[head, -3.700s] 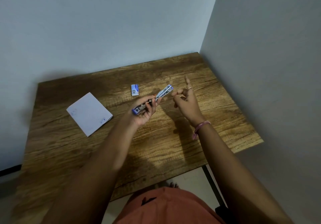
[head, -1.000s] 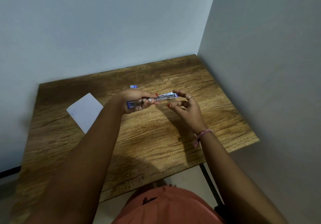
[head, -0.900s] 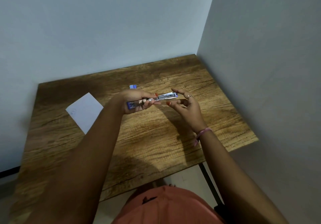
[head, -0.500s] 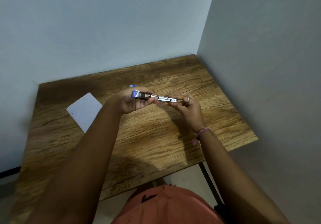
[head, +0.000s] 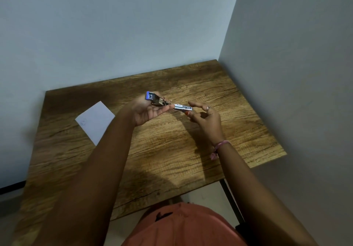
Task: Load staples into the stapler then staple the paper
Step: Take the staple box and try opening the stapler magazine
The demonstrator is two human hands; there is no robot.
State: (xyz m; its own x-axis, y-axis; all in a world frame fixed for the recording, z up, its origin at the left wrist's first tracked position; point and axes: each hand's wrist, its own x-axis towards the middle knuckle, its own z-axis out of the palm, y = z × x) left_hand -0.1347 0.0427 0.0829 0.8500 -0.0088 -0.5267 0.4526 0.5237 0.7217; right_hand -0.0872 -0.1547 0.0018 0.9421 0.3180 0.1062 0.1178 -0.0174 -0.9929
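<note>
My left hand (head: 148, 111) grips a small blue and silver stapler (head: 155, 99) above the middle of the wooden table (head: 172, 150). The stapler is swung open: its blue-capped half points up and left, and its metal staple channel (head: 183, 107) sticks out to the right. My right hand (head: 205, 118) sits at the channel's right end, thumb and fingertips touching it from below and above. The folded white paper (head: 95, 120) lies on the table to the left, partly hidden by my left forearm. The staple box is hidden.
The table stands in a corner, with one wall along its far edge and another along its right edge. My lap in orange cloth (head: 181, 226) is below the near edge. A black table leg (head: 231, 201) shows at the lower right.
The stapler has opened from a straight, closed bar: its blue half now tilts up to the left. My right hand moved in and touches the channel's right end.
</note>
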